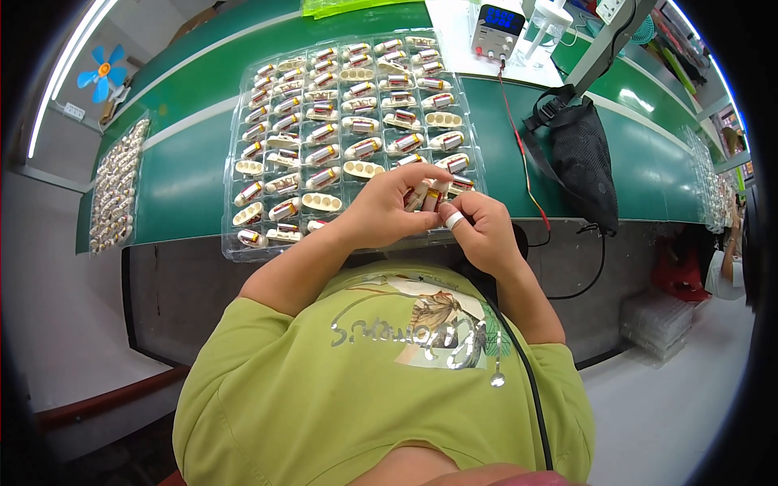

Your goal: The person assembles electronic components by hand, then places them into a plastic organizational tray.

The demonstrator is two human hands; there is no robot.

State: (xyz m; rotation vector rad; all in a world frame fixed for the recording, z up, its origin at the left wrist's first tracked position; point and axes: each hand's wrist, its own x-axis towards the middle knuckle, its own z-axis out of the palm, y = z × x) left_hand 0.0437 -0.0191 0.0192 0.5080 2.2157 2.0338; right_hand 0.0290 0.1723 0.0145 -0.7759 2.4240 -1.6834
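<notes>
Both hands meet over the near right corner of a clear plastic tray (235, 253) on a green workbench (178, 182). My left hand (387, 209) pinches a few small cream-coloured cylindrical parts with red bands (426, 196) between thumb and fingers. My right hand (480, 229), with a white wrap on one fingertip, touches the same cluster from the right. The tray's pockets hold several more such parts (324, 130); a few pockets show only pale empty inserts (321, 202).
A second tray of pale parts (113, 190) lies at the bench's left end. A small power supply with a lit display (497, 26) stands at the back, red and black leads (519, 138) running forward. A black mesh bag (579, 158) hangs right. Stacked clear trays (658, 322) sit below.
</notes>
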